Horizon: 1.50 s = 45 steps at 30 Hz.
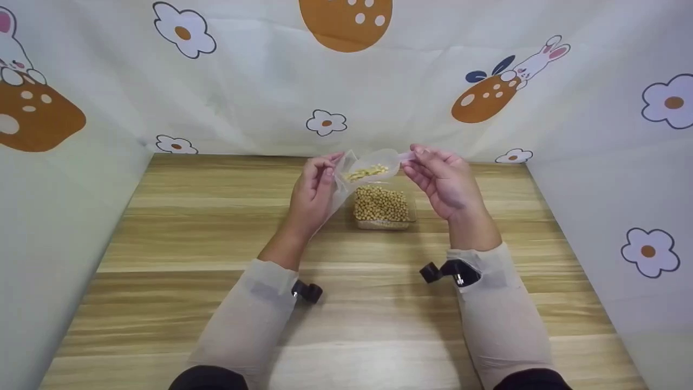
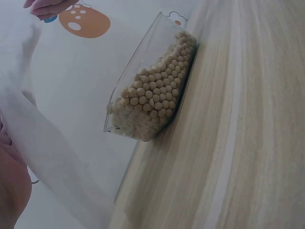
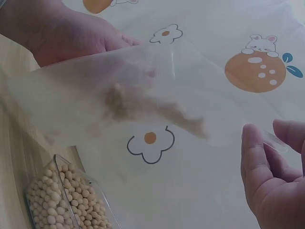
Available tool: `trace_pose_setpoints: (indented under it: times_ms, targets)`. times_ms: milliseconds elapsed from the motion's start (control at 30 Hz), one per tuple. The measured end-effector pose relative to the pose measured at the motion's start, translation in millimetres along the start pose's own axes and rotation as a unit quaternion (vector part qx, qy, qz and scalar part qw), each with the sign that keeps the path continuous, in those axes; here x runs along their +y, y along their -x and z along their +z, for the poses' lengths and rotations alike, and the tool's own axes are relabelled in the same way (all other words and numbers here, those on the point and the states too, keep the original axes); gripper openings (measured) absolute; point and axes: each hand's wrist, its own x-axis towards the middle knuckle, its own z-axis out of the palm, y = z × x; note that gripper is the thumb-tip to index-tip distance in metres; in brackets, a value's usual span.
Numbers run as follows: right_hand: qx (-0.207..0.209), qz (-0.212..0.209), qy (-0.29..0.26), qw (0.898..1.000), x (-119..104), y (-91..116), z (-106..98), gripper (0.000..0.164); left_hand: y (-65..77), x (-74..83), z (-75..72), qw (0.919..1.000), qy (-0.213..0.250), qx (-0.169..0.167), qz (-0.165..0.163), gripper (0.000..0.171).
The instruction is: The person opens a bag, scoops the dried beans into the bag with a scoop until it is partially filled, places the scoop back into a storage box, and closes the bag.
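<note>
Two hands pinching bag [image 1: 352, 173] edges, above tray [image 1: 382, 208]

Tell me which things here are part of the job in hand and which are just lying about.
In use:
- clear bag, held by left hand
- clear scoop with beans, pinched by right hand
- box of beans

Just there:
- wooden table
- cartoon cloth backdrop

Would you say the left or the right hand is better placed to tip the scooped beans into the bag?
Probably the right hand: it pinches the scoop holding beans, its mouth at the bag that the left hand grips open.
</note>
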Motion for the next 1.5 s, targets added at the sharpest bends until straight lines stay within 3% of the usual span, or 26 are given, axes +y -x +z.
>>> trace_pose_setpoints:
  times_ms: [333,600,1167,1500]
  targets:
    - [0.004,-0.011,-0.011,1.0,6,1,1,0.012,-1.9,-2.1,-1.8,0.9998,0.013,0.01,0.01,0.014]
    - [0.015,-0.008,0.009,1.0,7,2,-5,0.013,-2.6,0.5,-4.1,0.9998,-0.012,0.011,0.008,0.015]
    - [0.06,-0.019,-0.004,0.998,4,5,-56,0.015,-2.8,-0.7,-5.3,0.9998,0.005,0.019,0.005,0.016]
    - [0.109,0.02,-0.007,0.994,20,-8,-71,0.012,-2.6,-1.2,-3.6,0.9996,0.011,0.019,0.017,0.016]
